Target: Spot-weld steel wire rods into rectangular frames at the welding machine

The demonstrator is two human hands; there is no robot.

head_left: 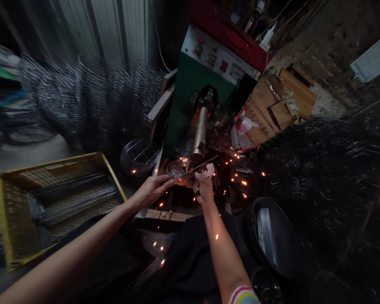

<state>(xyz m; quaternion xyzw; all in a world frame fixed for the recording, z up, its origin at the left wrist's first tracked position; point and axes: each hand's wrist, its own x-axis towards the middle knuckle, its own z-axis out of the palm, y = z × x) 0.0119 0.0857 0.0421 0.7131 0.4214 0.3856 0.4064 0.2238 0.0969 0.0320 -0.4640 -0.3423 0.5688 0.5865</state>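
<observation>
A thin metal rod (205, 161) lies slantwise at the tip of a spot welder's thick cylindrical electrode arm (200, 134), and bright orange sparks scatter from there. My left hand (156, 188) reaches in from the left, its fingers pinched on the rod's near end. My right hand (204, 186) is closed just under the rod, right of the weld point, and seems to grip the same piece; its fingertips are partly hidden. Something pale pink, like cloth or a finger wrap, (210, 169) shows at that hand. Behind stands the green welder cabinet (183, 93).
A yellow plastic crate (114, 171) with metal rods stands at left. Wire coils or baskets (95, 93) line the back wall. At right are a dark tub (256, 236) holding bright rods, a cardboard box (262, 112) and a dark heap of wire pieces (332, 169).
</observation>
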